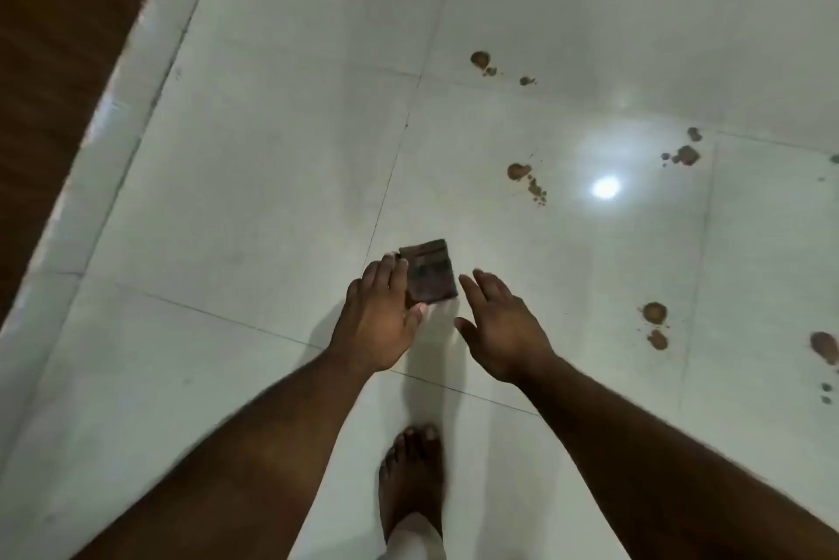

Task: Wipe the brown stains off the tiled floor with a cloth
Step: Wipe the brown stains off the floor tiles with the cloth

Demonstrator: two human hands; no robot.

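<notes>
Both hands reach down with fingers spread, the left hand [379, 323] beside the folded cloth [429, 271], the right hand [501, 332] holding nothing. A loose grab could drag it, and the stains [526, 180] lie well apart.

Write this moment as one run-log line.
left hand: open, reaching beside folded brown cloth | right hand: open, empty | brown stains: unwiped on tiled floor | phase: reaching for cloth
</notes>
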